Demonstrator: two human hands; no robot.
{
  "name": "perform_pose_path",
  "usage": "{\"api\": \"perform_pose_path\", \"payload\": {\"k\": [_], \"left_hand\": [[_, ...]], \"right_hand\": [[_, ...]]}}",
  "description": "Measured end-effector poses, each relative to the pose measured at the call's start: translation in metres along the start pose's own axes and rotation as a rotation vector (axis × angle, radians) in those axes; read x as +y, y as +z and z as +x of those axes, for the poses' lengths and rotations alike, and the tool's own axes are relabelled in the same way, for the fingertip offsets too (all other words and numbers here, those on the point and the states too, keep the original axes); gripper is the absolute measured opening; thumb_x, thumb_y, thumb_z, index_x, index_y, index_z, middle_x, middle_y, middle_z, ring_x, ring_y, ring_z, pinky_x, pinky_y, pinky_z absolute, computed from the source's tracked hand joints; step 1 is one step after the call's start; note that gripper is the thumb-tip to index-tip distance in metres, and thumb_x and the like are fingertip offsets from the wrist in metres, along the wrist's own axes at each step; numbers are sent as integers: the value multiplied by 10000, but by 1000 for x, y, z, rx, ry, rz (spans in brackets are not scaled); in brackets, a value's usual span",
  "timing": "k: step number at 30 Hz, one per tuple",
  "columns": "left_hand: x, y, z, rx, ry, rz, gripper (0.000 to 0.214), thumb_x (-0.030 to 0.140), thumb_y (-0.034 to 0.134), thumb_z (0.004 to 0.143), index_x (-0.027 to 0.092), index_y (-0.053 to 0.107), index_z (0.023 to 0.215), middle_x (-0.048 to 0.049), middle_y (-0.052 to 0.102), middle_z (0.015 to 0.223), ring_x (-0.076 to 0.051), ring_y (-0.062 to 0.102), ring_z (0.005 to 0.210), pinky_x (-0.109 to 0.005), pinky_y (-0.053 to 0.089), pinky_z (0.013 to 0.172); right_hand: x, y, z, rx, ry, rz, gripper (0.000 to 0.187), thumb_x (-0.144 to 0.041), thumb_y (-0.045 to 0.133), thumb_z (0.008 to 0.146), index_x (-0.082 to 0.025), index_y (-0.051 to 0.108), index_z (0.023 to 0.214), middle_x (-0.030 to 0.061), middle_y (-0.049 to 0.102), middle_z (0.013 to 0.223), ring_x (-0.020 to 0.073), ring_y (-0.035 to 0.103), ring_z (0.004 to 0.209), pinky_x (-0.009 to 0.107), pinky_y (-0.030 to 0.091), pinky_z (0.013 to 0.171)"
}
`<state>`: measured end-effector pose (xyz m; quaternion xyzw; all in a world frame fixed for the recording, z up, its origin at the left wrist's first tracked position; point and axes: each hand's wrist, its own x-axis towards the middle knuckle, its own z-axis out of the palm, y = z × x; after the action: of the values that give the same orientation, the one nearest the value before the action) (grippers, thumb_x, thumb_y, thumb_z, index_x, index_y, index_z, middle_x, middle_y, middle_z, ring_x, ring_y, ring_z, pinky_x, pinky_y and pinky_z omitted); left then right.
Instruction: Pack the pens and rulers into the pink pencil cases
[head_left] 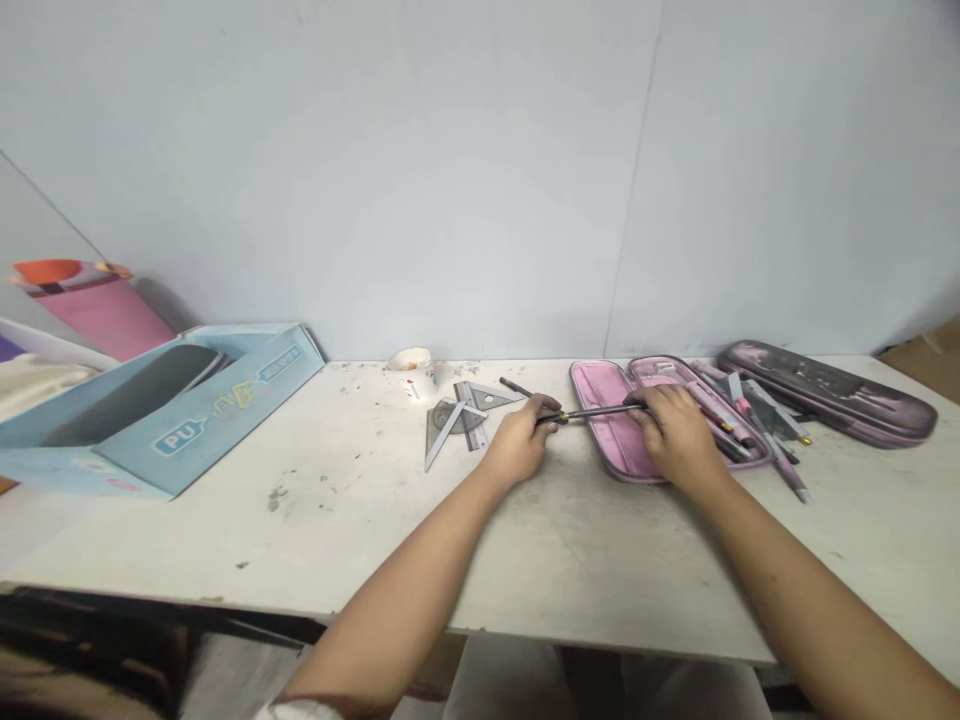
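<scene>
A slim dark pen (600, 411) with a gold band is held level between my two hands. My left hand (523, 440) is closed, pinching its left end. The fingers of my right hand (679, 430) are closed on its right end, above an open pink pencil case (626, 462). Several pens (731, 425) lie in the right half of the case, partly hidden by that hand. Left of my left hand are clear set squares (444, 430), a ruler (471, 418) and a short dark stick-like piece (514, 386).
A dark, stained pencil case (825, 395) lies at the right, beside loose pens and clear pieces (776, 412). A paper cup (414, 374) stands near the wall. On the left is a light-blue box (225, 410) with a dark object inside. Dark specks mark the table (337, 540).
</scene>
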<state>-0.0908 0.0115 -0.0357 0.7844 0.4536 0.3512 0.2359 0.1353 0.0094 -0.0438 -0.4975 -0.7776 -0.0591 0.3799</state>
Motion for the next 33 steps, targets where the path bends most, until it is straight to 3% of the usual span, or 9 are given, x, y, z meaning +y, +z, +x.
{"api": "perform_pose_path", "payload": {"k": [6, 12, 16, 20, 23, 28, 33], "left_hand": [[7, 8, -4, 45, 108, 225, 409, 22, 387, 738, 181, 446, 1110, -58, 653, 957, -139, 622, 806, -278, 475, 771], [10, 10, 1, 52, 148, 340, 473, 36, 387, 757, 189, 400, 1204, -60, 648, 993, -165, 607, 900, -299, 474, 795], [23, 20, 15, 31, 199, 420, 428, 103, 377, 819, 172, 406, 1241, -93, 577, 1169, -192, 528, 1079, -348, 410, 930], [42, 37, 24, -32, 303, 447, 414, 148, 393, 836, 152, 426, 1248, -95, 473, 1304, -199, 409, 1211, -363, 301, 1039], [50, 44, 24, -115, 303, 455, 347, 189, 401, 847, 165, 494, 1180, -84, 509, 1266, -201, 421, 1198, -364, 306, 1030], [39, 31, 17, -121, 234, 469, 299, 244, 367, 871, 165, 542, 1101, -87, 570, 1157, -199, 486, 1104, -344, 356, 969], [9, 3, 6, -12, 12, 599, 310, 235, 366, 858, 145, 531, 1104, -116, 569, 1132, -244, 499, 1065, -388, 377, 915]], "right_hand": [[-17, -3, 3, 41, 5, 56, 143, -196, 447, 808, -181, 589, 817, 56, 626, 807, 207, 501, 829, 313, 359, 760], [-24, -12, 3, 0, 25, -38, 169, -210, 444, 815, -173, 606, 843, 66, 648, 822, 208, 527, 826, 316, 334, 780], [-12, -24, -1, -79, 16, -155, 236, -276, 401, 862, -182, 607, 930, 66, 667, 850, 205, 560, 855, 325, 309, 837], [12, -39, -8, 17, 209, -326, 309, -293, 340, 886, -156, 596, 992, 92, 669, 849, 220, 584, 826, 327, 326, 784], [27, -47, -15, -43, 303, -433, 320, -274, 325, 886, -147, 601, 986, 104, 667, 813, 225, 591, 775, 330, 336, 737], [27, -44, -16, -161, 270, -506, 312, -266, 339, 875, -141, 614, 953, 128, 656, 910, 259, 556, 901, 361, 338, 756], [-12, -19, 13, -213, 109, -439, 310, -277, 344, 873, -158, 617, 957, 121, 620, 990, 258, 500, 964, 365, 332, 785]]}}
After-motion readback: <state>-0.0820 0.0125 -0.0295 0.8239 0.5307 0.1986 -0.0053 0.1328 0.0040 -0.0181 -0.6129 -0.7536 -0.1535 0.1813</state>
